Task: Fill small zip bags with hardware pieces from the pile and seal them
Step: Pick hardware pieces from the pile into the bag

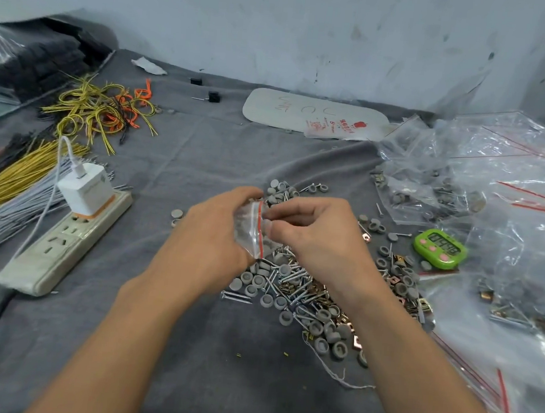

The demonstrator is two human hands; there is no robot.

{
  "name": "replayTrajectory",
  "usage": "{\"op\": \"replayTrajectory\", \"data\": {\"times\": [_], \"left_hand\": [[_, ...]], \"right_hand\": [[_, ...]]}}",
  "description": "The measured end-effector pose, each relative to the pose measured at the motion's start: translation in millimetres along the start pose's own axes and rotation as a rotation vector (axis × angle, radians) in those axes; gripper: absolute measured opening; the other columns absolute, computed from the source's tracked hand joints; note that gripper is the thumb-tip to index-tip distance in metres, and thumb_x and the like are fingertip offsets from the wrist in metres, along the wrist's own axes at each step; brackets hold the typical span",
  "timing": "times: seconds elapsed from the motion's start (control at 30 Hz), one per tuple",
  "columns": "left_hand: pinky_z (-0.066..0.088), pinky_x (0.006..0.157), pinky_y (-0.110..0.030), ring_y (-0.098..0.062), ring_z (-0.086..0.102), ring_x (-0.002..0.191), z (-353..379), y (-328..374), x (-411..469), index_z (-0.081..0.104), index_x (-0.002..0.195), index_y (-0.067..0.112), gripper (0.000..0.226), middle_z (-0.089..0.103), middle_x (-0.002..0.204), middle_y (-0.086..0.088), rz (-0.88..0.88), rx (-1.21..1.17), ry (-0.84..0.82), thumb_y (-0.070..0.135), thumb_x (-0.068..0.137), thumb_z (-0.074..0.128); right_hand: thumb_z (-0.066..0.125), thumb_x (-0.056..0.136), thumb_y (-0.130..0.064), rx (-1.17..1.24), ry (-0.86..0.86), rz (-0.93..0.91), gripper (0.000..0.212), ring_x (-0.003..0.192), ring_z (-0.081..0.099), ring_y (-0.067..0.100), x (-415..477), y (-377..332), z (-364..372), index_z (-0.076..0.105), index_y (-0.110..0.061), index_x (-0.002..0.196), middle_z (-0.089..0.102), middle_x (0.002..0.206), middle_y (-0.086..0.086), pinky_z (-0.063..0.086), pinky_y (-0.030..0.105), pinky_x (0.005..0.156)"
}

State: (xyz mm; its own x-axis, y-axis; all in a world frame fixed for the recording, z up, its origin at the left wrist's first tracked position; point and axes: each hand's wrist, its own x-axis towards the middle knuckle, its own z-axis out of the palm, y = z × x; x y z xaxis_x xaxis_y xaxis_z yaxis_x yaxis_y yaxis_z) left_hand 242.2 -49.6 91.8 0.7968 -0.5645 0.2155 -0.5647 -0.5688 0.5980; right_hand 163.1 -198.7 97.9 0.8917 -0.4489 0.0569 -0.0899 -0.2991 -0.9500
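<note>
Far to my left lie bundles of yellow and grey wires (13, 183) on the grey cloth (224, 142), and just beside them a power strip (63, 244) with a white charger (84, 190) plugged into it. My left hand (209, 233) holds the small zip bag (251, 227) above the cloth, fingers curled round its clear body with the red-striped mouth turned towards my other hand. What sits inside is hazy through the plastic (something greyish, I cannot tell more). My right hand (315, 233) meets it from the other side, thumb and fingertips pinching at the bag's mouth; whether the mouth is closed I cannot tell. Under and beyond both hands spreads the pile of hardware (306, 295): grey round caps, silver screws and small copper-coloured clips, loose on the cloth. Right of the pile stands a green timer (440, 249). Furthest right is a heap of clear bags (515, 161) with red seal lines. One filled bag (430, 193) near the top of the heap holds grey caps and screws, and another lower down (512, 313) holds screws and brassy clips.
</note>
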Motion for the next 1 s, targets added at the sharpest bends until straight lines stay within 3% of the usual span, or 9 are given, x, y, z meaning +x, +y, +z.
{"op": "replayTrajectory", "data": {"times": [0.17, 0.27, 0.33, 0.4, 0.47, 0.53, 0.7, 0.87, 1.0], "left_hand": [[0.035, 0.067, 0.002, -0.001, 0.055, 0.087, 0.3, 1.5, 1.7, 0.052, 0.135, 0.046, 0.077, 0.067, 0.113, 0.017, 0.017, -0.005, -0.062, 0.027, 0.068, 0.085], [0.033, 0.065, 0.005, -0.002, 0.051, 0.087, -2.6, -0.6, 2.1, 0.054, 0.133, 0.044, 0.076, 0.06, 0.104, 0.019, -0.07, -0.072, 0.008, 0.035, 0.067, 0.09], [0.032, 0.066, 0.006, 0.003, 0.05, 0.087, -4.2, -3.0, 2.2, 0.053, 0.133, 0.044, 0.077, 0.058, 0.104, 0.022, -0.112, -0.112, 0.035, 0.04, 0.066, 0.091], [0.034, 0.068, 0.003, 0.01, 0.054, 0.085, -5.9, -4.2, 2.4, 0.054, 0.131, 0.044, 0.075, 0.06, 0.104, 0.025, -0.14, -0.183, 0.059, 0.039, 0.065, 0.089], [0.035, 0.071, -0.006, 0.005, 0.058, 0.096, -6.3, -5.5, 3.0, 0.055, 0.131, 0.044, 0.074, 0.066, 0.111, 0.019, -0.17, -0.251, 0.069, 0.036, 0.066, 0.089], [0.038, 0.076, -0.015, -0.008, 0.061, 0.106, -6.1, -6.6, 4.3, 0.056, 0.131, 0.044, 0.074, 0.068, 0.115, 0.014, -0.176, -0.288, 0.077, 0.033, 0.066, 0.089], [0.039, 0.077, -0.017, -0.008, 0.061, 0.108, -5.9, -8.9, 3.9, 0.056, 0.131, 0.045, 0.074, 0.068, 0.116, 0.014, -0.173, -0.32, 0.076, 0.032, 0.066, 0.09], [0.037, 0.064, -0.003, 0.017, 0.053, 0.089, -6.5, -6.9, 2.7, 0.054, 0.131, 0.045, 0.072, 0.065, 0.107, 0.02, -0.164, -0.241, 0.076, 0.034, 0.068, 0.088], [0.031, 0.066, 0.007, 0.018, 0.051, 0.079, -4.8, -0.6, 1.8, 0.053, 0.134, 0.043, 0.075, 0.06, 0.106, 0.021, -0.144, -0.204, 0.076, 0.036, 0.067, 0.087]], "right_hand": [[0.068, 0.094, -0.018, -0.17, -0.14, -0.095, 0.022, 0.088, 0.075, 0.009, -1.2, -1.7, 9.4, 0.082, -0.033, 0.101, 0.079, 0.088, -0.014, 0.059, 0.039, 0.087], [0.067, 0.09, -0.011, -0.059, 0.036, -0.061, 0.026, 0.087, 0.074, 0.001, 1.7, -4.2, -1.7, 0.083, -0.031, 0.093, 0.078, 0.085, -0.016, 0.058, 0.032, 0.088], [0.068, 0.089, -0.012, -0.12, 0.175, -0.028, 0.025, 0.079, 0.073, -0.003, 2.5, -3.3, -11.0, 0.082, -0.032, 0.087, 0.077, 0.079, -0.018, 0.058, 0.025, 0.078], [0.07, 0.09, -0.016, -0.399, 0.169, 0.009, 0.023, 0.075, 0.073, -0.001, 2.9, 1.0, -14.1, 0.081, -0.035, 0.091, 0.078, 0.082, -0.017, 0.061, 0.026, 0.077], [0.071, 0.091, -0.02, -0.65, 0.047, 0.058, 0.019, 0.084, 0.073, 0.009, 0.3, 5.2, -7.0, 0.08, -0.035, 0.099, 0.079, 0.095, -0.011, 0.061, 0.032, 0.088], [0.073, 0.091, -0.023, -0.73, -0.038, 0.08, 0.015, 0.091, 0.072, 0.018, -2.3, 8.0, 3.5, 0.08, -0.033, 0.101, 0.078, 0.1, -0.002, 0.06, 0.037, 0.091], [0.067, 0.092, -0.02, -0.918, -0.071, 0.053, 0.018, 0.098, 0.069, 0.031, -4.1, 9.8, 18.3, 0.076, -0.028, 0.105, 0.075, 0.1, 0.008, 0.054, 0.035, 0.082], [0.067, 0.093, -0.032, -0.867, -0.011, 0.056, 0.013, 0.095, 0.071, 0.026, -3.2, 11.7, 13.7, 0.076, -0.03, 0.102, 0.077, 0.098, 0.0, 0.054, 0.033, 0.081], [0.075, 0.085, -0.035, -0.456, 0.211, -0.005, 0.007, 0.074, 0.07, 0.002, 2.2, 5.1, 1.5, 0.079, -0.034, 0.091, 0.074, 0.076, -0.016, 0.056, 0.023, 0.07]]}}
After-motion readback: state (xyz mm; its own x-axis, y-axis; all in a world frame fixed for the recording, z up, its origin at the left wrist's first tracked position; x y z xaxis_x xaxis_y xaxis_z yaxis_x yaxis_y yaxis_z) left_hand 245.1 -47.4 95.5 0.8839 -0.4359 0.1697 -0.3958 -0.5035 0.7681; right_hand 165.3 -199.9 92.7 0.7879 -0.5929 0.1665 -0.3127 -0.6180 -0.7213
